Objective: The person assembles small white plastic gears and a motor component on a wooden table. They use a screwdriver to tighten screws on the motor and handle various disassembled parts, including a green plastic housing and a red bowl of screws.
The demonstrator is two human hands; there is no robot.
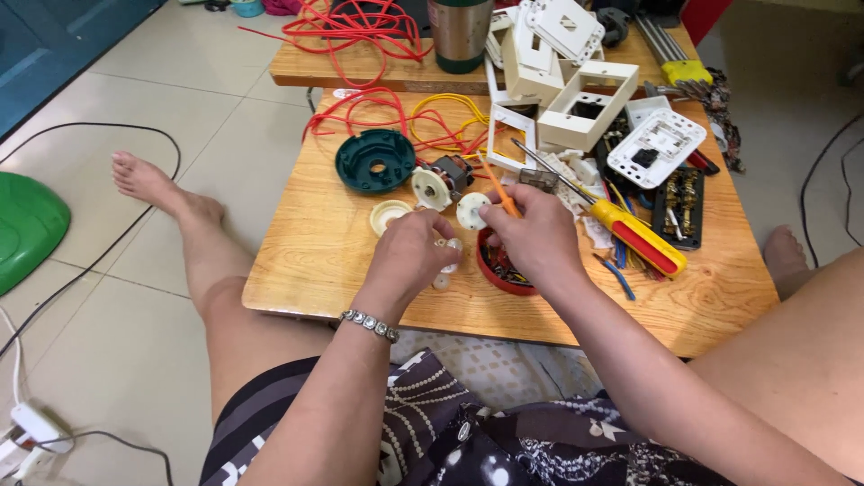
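Observation:
My left hand (409,255) rests on the low wooden table (306,261), its fingers closed around a small white plastic part (449,256). My right hand (533,229) grips an orange-handled tool (500,192) and touches a white round disc (470,211). Just under my right hand sits a red round lid (497,268) with small pieces inside. A small motor (443,180) with a white end cap lies just beyond my hands, next to a cream ring (388,214) and a dark green round housing (375,160).
A red-and-yellow screwdriver (621,225) lies right of my hand. White switch plates and boxes (585,99), red and yellow wires (396,112) and a steel tumbler (459,34) crowd the table's far side. My bare legs flank the table; black cables cross the floor tiles.

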